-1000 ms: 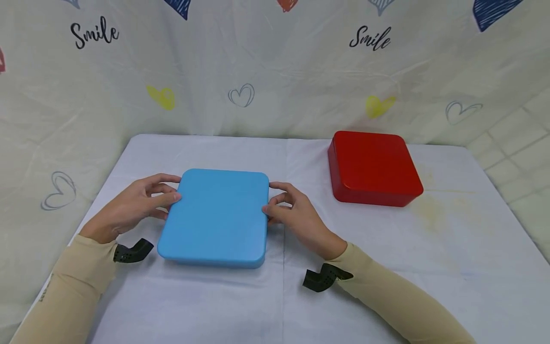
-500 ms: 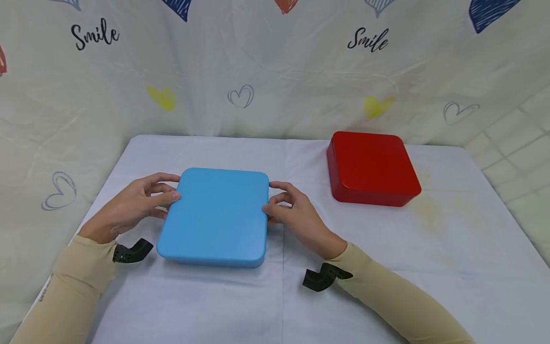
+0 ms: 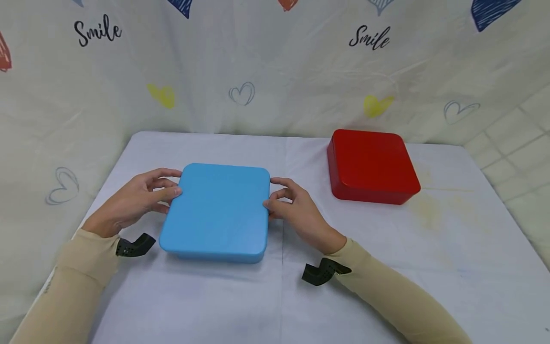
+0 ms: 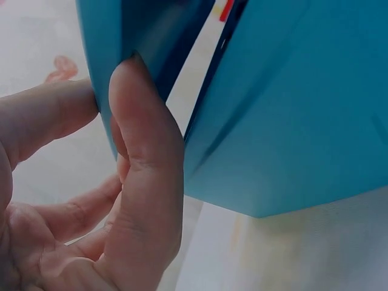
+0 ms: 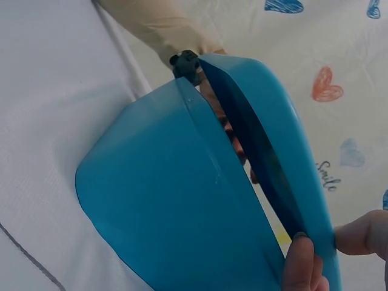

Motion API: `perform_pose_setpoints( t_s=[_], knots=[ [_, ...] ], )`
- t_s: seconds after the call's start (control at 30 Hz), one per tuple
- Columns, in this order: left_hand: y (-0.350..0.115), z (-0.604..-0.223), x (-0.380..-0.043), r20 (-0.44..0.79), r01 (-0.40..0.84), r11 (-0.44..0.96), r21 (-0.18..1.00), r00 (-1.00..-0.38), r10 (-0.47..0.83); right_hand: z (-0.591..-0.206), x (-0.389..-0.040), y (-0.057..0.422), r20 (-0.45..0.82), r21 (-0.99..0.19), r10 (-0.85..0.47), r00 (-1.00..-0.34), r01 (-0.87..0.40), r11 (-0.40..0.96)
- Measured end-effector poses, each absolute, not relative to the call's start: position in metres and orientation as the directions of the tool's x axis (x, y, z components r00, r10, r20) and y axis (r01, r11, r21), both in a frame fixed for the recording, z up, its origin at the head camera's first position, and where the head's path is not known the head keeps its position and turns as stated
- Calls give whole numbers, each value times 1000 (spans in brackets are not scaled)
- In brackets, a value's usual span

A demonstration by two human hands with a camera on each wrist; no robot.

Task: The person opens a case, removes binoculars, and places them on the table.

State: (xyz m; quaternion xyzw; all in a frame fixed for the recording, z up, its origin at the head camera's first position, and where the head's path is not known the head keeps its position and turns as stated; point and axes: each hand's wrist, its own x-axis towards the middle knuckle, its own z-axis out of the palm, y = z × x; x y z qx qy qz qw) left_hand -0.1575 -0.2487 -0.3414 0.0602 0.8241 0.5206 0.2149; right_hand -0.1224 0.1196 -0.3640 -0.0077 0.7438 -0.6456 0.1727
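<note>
A light blue square lid (image 3: 216,210) lies between my two hands in the head view. My left hand (image 3: 133,200) pinches its left edge, thumb on one side and fingers on the other. The lid's right edge is pinched by my right hand (image 3: 301,215). In the right wrist view a narrow gap parts the lid (image 5: 303,163) from the blue box (image 5: 157,194) under it. The left wrist view shows the same gap between my left thumb (image 4: 145,139) and the box wall (image 4: 303,121). From the head view the lid hides the box's inside.
A red square box (image 3: 374,165) stands at the back right of the table, which has a white cloth (image 3: 365,296). Behind hangs a pale curtain (image 3: 296,67) printed with hearts and words. Each wrist wears a black bracket (image 3: 135,245).
In the head view the hands and lid have shifted very slightly up, and the background has shifted a little too. Both hands keep their pinch on the lid; the red box stays in place.
</note>
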Motion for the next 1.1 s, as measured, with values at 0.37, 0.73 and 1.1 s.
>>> perform_pose_setpoints(
  t_s=[0.37, 0.73, 1.1],
  knots=[
    [-246, -332, -159, -266, -104, 447, 888, -911, 316, -361, -129, 121, -221, -972, -262, -939, 191, 135],
    [-249, -324, -163, -277, -109, 477, 872, -914, 296, -354, -135, 120, -207, -976, -261, -943, 179, 127],
    [-252, -317, -167, -265, -85, 514, 854, -920, 288, -347, -144, 115, -174, -984, -268, -948, 154, 93]
  ],
)
